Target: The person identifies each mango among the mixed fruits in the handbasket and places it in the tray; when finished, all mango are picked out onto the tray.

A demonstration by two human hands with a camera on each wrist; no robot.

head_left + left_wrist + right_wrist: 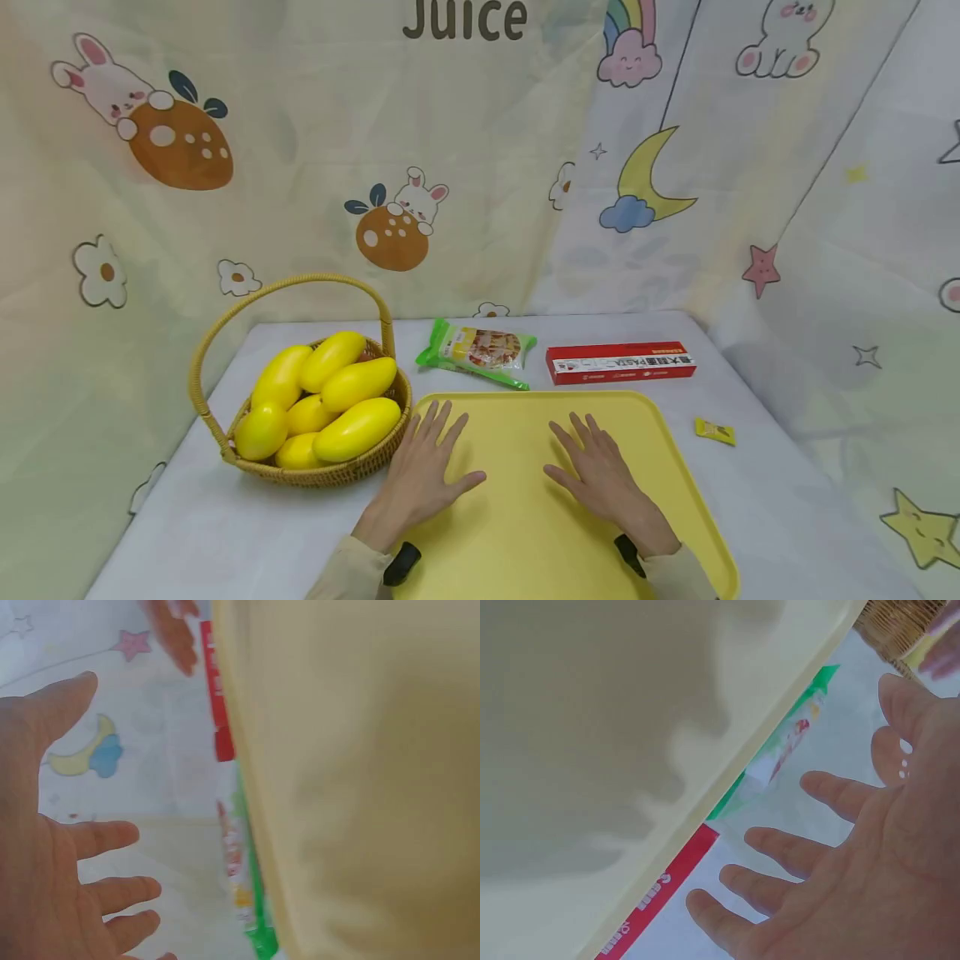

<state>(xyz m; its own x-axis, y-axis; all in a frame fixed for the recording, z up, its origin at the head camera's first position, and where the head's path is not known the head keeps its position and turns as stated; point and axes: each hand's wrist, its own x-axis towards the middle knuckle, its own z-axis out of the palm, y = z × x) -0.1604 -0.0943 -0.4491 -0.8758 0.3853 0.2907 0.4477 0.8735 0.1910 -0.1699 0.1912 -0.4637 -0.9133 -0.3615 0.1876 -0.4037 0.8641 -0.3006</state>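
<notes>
Both hands hover palm down above a yellow tray [517, 500], fingers spread and holding nothing. The left hand [423, 475] is over the tray's left side, nearest to a wicker basket [330, 477] piled with several yellow mangoes [358, 429]. Over the tray's right half is the right hand [600, 471]. In the left wrist view the left hand [67, 855] shows straight, parted fingers, apart from the tray [360, 780]. The right wrist view likewise has the right hand [855, 862] extended, its shadow falling on the tray [592, 712].
Behind the tray lie a green and clear food packet [480, 350] and a red pasta box [621, 363]. A small yellow wrapped packet [715, 432] is on the white table [780, 500] to the right. The basket's tall handle [288, 287] arches upward. A printed cloth [487, 167] hangs behind.
</notes>
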